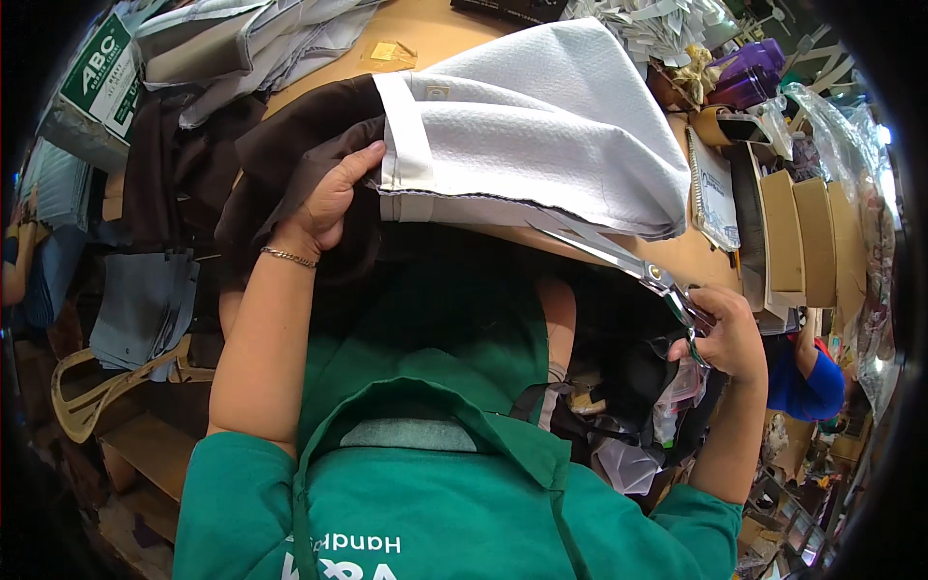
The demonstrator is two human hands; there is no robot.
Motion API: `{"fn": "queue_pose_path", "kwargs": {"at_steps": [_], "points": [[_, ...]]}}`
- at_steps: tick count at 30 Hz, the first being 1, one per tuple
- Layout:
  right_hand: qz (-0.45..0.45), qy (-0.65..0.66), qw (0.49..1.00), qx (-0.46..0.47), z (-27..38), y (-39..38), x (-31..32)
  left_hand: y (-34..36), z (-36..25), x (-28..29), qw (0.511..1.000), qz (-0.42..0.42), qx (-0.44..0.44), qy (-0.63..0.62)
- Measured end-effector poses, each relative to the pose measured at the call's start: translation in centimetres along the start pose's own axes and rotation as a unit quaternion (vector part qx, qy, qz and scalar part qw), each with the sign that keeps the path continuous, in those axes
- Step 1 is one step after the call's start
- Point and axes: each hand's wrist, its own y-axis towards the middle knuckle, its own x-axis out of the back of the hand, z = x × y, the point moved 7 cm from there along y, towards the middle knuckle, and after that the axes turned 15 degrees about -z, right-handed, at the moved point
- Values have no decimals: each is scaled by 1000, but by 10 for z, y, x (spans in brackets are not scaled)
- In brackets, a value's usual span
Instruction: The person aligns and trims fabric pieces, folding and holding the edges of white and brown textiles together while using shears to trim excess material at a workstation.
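White textured fabric [541, 145], joined to dark brown cloth [300, 135] by a smooth white band [404, 135], lies over the table's near edge. My left hand [333, 193] is closed on the brown cloth, its thumb beside the band's near end. In my right hand [730, 329] is a pair of large metal scissors [657, 277], fingers through the handles. The blades are parted and point left, just under the fabric's near edge, where a dark line runs along it. Whether they touch the fabric I cannot tell.
A spiral notebook [713, 184] and upright cardboard pieces [810, 242] stand at the right of the wooden table [411, 34]. Stacked fabric [203, 48] and a green-and-white box [101, 77] are at far left. Grey pieces hang over a chair [82, 387]. Other people show at both sides.
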Motion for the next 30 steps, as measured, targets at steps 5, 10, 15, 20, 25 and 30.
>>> {"fn": "queue_pose_path", "kwargs": {"at_steps": [5, 10, 15, 20, 25, 30], "points": [[30, 30, 999, 23, 18, 23, -5, 2, -1, 3, 999, 34, -18, 8], [42, 60, 996, 53, 33, 43, -14, -11, -19, -8, 990, 42, -120, 62], [60, 60, 993, 84, 47, 57, -21, -21, -25, -19, 988, 38, -119, 90], [93, 45, 990, 92, 62, 67, -28, -24, -27, -20, 985, 71, -129, 87], [125, 74, 987, 62, 62, 71, -32, -27, -31, -25, 976, 95, -158, 114], [165, 125, 977, 45, 75, 74, -45, -31, -26, -35, 977, 115, -136, 117]]}}
